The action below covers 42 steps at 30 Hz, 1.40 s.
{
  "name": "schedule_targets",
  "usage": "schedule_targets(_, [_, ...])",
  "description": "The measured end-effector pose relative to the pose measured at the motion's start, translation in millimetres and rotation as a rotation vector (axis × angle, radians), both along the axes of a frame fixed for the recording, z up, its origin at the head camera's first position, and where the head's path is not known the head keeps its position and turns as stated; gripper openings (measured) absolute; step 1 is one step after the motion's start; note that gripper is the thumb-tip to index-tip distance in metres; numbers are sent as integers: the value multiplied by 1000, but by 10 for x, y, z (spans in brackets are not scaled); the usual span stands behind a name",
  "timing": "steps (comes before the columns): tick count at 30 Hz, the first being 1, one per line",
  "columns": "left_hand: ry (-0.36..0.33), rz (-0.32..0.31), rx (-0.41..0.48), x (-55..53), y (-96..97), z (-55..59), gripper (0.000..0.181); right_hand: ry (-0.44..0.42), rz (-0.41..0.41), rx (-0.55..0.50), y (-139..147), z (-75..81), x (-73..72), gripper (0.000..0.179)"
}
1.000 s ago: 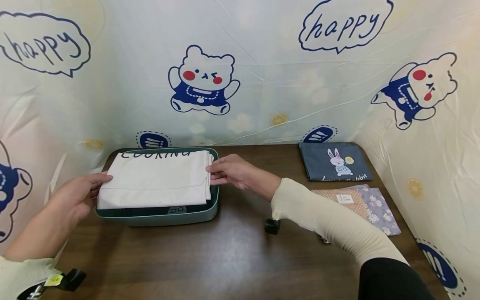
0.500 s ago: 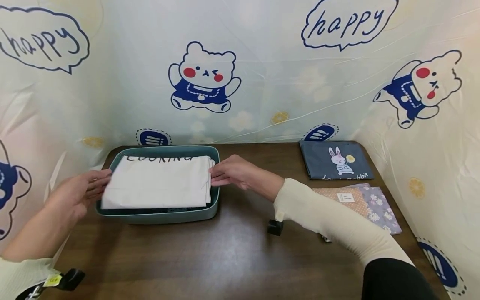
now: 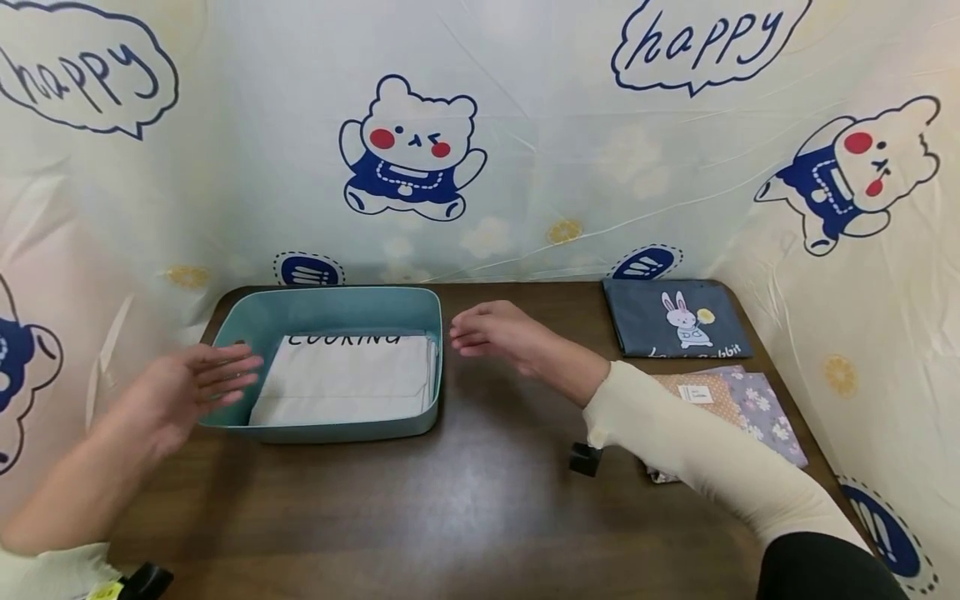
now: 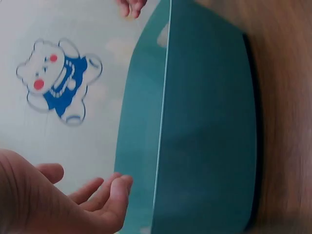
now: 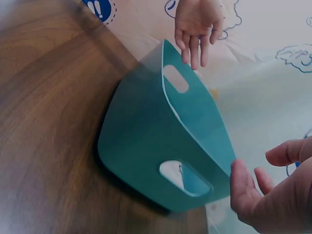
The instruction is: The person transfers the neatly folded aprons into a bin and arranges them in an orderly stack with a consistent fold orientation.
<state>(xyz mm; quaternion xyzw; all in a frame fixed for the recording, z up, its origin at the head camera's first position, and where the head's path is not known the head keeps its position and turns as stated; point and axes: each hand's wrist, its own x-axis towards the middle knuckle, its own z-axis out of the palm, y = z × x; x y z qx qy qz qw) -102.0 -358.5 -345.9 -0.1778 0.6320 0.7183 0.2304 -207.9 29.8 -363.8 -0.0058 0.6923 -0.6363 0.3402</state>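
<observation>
The fingers of the left hand (image 3: 183, 392) and right hand (image 3: 510, 333) are extended and empty, thumbs standing apart. The folded white fabric with black lettering (image 3: 345, 379) lies inside the teal rectangular plastic bin (image 3: 337, 310), long axis running left to right: below and rightward of the left fingers, leftward of the right ones, with the bin's right wall between. Which hand is nearer is hard to judge. A cream knit sleeve (image 3: 690, 442) partly covers the folded peach dotted cloth (image 3: 712, 398) beside the folded lilac floral cloth (image 3: 765, 408); farther back lies a folded slate-blue rabbit-print cloth (image 3: 641, 321).
</observation>
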Motion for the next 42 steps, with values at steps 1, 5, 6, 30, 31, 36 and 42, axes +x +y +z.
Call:
schedule_targets(1, [6,-21,-9,-5,65,-7,48,7,-12,14,46,-7,-5,30])
schedule_targets(5, [34,-104,-83,-12,373,-30,38,38,-35,55,267,-13,-14,27])
schedule_targets(6, [41,-123,-116,-11,461,-34,41,45,-35,60,332,-10,-11,27])
schedule_targets(30, [97,-87,-83,1,2470,-162,44,125,-118,152,1891,-133,261,35])
schedule_targets(31, [100,-87,-76,-11,2527,-185,44,131,-123,154,1939,-129,278,34])
schedule_targets(36, [109,-87,-29,-56,2818,-276,42,144,-146,171,2155,-118,343,32])
schedule_targets(42, [95,-43,50,-48,3240,-418,47,130,-193,219,2466,-242,393,34])
